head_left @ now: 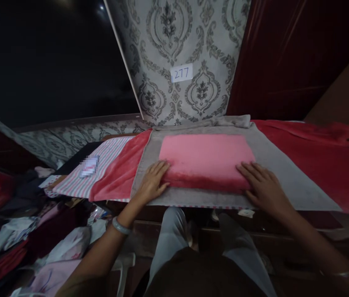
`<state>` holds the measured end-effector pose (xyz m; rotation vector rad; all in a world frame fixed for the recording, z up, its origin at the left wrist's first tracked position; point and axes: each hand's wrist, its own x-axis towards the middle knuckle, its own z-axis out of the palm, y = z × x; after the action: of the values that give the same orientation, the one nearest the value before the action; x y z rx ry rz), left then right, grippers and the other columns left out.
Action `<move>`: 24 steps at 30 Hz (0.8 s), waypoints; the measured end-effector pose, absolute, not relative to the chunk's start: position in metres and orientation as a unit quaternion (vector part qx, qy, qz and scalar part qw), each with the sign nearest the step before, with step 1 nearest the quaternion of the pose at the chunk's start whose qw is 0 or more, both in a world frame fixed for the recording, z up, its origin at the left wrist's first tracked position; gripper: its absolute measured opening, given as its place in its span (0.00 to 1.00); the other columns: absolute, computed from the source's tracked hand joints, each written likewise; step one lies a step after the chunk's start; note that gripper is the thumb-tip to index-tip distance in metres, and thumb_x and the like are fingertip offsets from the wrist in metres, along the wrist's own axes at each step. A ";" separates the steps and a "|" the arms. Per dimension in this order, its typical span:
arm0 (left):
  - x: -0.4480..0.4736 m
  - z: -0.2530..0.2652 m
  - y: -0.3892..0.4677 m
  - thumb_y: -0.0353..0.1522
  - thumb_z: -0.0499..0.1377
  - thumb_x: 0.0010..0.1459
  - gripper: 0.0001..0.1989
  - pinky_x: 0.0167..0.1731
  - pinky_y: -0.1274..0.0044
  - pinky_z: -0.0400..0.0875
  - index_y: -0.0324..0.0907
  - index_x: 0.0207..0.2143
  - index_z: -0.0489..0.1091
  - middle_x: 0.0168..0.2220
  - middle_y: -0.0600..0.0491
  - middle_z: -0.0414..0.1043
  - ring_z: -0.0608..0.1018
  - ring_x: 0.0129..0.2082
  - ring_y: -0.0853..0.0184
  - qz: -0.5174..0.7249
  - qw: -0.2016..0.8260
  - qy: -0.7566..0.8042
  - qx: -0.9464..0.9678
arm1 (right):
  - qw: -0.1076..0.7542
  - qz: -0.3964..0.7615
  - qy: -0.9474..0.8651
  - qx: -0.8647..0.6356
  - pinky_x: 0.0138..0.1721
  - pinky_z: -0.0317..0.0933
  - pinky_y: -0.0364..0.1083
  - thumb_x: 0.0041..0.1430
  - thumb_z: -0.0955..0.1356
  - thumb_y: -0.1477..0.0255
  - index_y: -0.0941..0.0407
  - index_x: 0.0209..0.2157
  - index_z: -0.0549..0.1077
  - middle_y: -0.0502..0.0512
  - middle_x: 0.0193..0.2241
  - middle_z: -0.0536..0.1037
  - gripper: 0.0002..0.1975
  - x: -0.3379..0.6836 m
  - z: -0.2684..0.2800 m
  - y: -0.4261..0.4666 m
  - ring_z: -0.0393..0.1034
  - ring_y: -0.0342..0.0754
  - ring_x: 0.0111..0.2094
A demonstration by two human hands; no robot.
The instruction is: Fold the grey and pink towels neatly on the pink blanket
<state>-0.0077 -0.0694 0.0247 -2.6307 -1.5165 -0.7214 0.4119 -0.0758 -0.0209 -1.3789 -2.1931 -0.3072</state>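
A rectangular pink plush bundle [207, 154], with a darker red near side, lies on a grey cloth [199, 199]. Whether it is folded fabric or a cushion I cannot tell. My left hand [152, 181] is at its near left corner, fingers at the edge and thumb along the near side. At the near right corner my right hand [262, 185] rests in a similar way, fingertips on the upper edge and thumb lower. Both hands hold the bundle between them. Red plush fabric [310, 161] spreads out right of the grey cloth, and more shows on its left.
A striped cloth [112, 154] covers the table's left part, a blurred packet [89, 166] on it. Behind stand a large dark screen [53, 57] and a patterned wall with a "277" label [181, 73]. Piled clothes [66, 245] and a white chair arm [125, 264] are lower left.
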 end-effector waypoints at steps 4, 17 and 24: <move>0.000 0.013 -0.063 0.23 0.52 0.58 0.28 0.68 0.60 0.55 0.42 0.62 0.67 0.65 0.45 0.64 0.64 0.67 0.58 -0.190 0.011 -0.499 -0.845 | 0.233 -0.111 -0.832 -0.491 0.59 0.59 0.60 0.56 0.59 0.81 0.51 0.65 0.63 0.58 0.63 0.68 0.35 0.421 -0.028 -0.065 0.60 0.56 0.65; 0.037 0.080 -0.043 0.36 0.51 0.64 0.27 0.66 0.62 0.57 0.42 0.64 0.63 0.65 0.46 0.65 0.67 0.65 0.58 -0.240 -0.053 -0.513 -0.823 | 0.304 -0.043 -0.805 -0.508 0.63 0.53 0.62 0.69 0.58 0.60 0.51 0.65 0.64 0.59 0.63 0.67 0.26 0.387 0.042 -0.055 0.56 0.57 0.67; 0.121 0.061 -0.001 0.52 0.52 0.64 0.37 0.66 0.47 0.42 0.50 0.71 0.51 0.73 0.45 0.44 0.47 0.72 0.46 -0.084 0.050 -0.565 -0.819 | 0.177 -0.072 -0.766 -0.614 0.62 0.48 0.70 0.68 0.59 0.58 0.50 0.67 0.61 0.60 0.69 0.57 0.29 0.316 0.033 0.007 0.49 0.66 0.68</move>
<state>0.1206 -0.0008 0.0615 -2.4946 -1.7223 -0.2559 0.3164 0.0075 0.0331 -1.7388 -2.1674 -0.2044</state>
